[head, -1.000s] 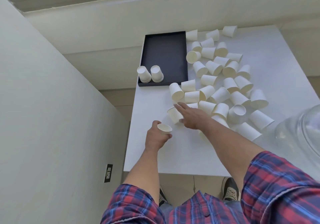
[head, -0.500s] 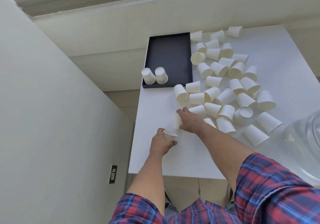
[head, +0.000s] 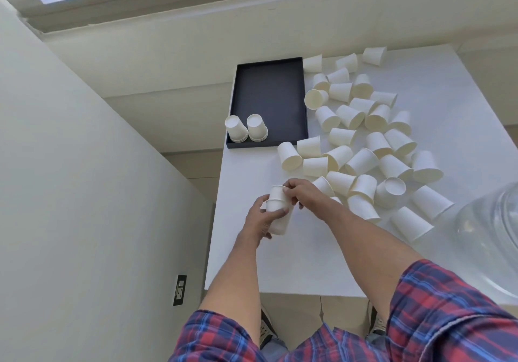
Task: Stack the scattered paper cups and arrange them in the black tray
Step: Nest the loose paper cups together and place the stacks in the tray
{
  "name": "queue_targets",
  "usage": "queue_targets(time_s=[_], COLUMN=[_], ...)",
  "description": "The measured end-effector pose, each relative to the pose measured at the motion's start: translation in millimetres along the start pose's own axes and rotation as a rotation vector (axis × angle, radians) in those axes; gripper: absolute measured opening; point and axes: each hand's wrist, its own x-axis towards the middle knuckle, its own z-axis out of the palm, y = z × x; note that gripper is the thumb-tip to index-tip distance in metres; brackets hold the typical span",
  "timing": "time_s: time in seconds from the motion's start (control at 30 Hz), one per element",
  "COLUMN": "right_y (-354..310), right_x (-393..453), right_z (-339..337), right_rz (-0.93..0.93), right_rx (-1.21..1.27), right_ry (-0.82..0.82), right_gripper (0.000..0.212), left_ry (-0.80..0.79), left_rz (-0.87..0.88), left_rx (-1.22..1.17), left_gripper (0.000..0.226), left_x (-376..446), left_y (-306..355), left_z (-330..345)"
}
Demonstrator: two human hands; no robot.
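I am looking down at a white worktop [head: 252, 263] from above. My left hand [head: 259, 218] is holding a paper cup [head: 279, 223] from the side, with its fingers [head: 276, 213] curled round the cup. My right hand [head: 304, 195] is pinching a second cup [head: 277, 195] near its top, and this cup is sitting partly inside the first one, bottom end up. Both hands are just above the worktop, close to its left edge.

The black tray [head: 270, 101] is lying at the far left corner of the worktop. Two short stacks of cups are standing upside down in its near left corner, the left stack [head: 236, 128] and the right stack [head: 256, 127], and they are just beside each other. The rest of the tray floor is showing dark and bare.

A big pile of loose cups [head: 364, 137] is lying to the right of the tray and is spreading toward me. Most of them are lying on their sides and are touching their neighbours. One cup [head: 391, 190] near the pile's near edge is standing upside down. The nearest loose cup [head: 322, 185] is lying just beside my right hand.

A clear round dome [head: 490, 235] is sitting at the right edge of the worktop. My sleeves [head: 448, 319] are showing red and blue checks. A wall plug plate [head: 179, 289] is sitting low on the wall to the left.
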Motion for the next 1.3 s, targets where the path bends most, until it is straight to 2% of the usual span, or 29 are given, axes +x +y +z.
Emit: queue_targets(time_s=[0.13,0.27,0.4,0.5,0.57,0.67,0.77,0.83,0.9,1.03,1.17,1.23,1.3], right_y=[-4.7,-15.9,-22.7,-24.8,-28.3,-36.7,-50.5,-60.7,-70.5,-85.1,-93.4,-97.8,-100.5], right_x=[2.1,6.0,14.0,20.9,26.9,40.4,59.7,74.8,91.2,119.3,147.8,161.2,172.5], right_z=[-5.5,-11.3,-8.2,-5.4,-6.9,-15.0,-29.2,-38.9,-47.7,-60.1,-63.3,-62.0,-59.8], right_rz=[-0.009,-0.015,-0.18,-0.315,-0.381,-0.476,-0.454,-0.375,-0.321,-0.308,-0.277,-0.252,-0.226], right_rx=[0.097,0.138,0.151,0.017,-0.092,-0.298,-0.336,-0.325,-0.331,-0.419,-0.532,-0.582,-0.68], right_ry=[-0.06,-0.089,0.085,0.201,0.227,0.321,0.42,0.489,0.537,0.58,0.554,0.537,0.51], right_gripper=[0.021,0.028,0.045,0.037,0.039,0.053,0.054,0.051,0.053,0.057,0.063,0.063,0.062], left_ry=[-0.033,-0.039,0.181,0.328,0.331,0.292,0.247,0.234,0.242,0.204,0.16,0.177,0.215], left_rz=[-0.06,-0.066,-0.025,-0.056,-0.068,-0.056,0.01,0.084,0.157,0.188,0.215,0.247,0.252], left_rx=[-0.183,-0.196,-0.269,-0.342,-0.409,-0.474,-0.506,-0.478,-0.368,-0.216,-0.099,-0.015,0.106], left_gripper=[0.064,0.038,0.04,0.041,0.043,0.044,0.033,0.019,0.014,0.022,0.037,0.032,0.037], left_x=[8.5,15.5,33.3,47.6,58.1,73.2,90.1,102.2,114.2,139.0,157.1,161.4,165.0], left_y=[18.4,35.5,57.6,81.6,97.5,118.8,137.8,148.0,154.6,158.3,152.7,148.1,141.3], left_z=[-5.3,-4.4,8.1,17.8,20.8,24.9,28.4,29.3,29.9,29.9,25.1,22.1,18.6])
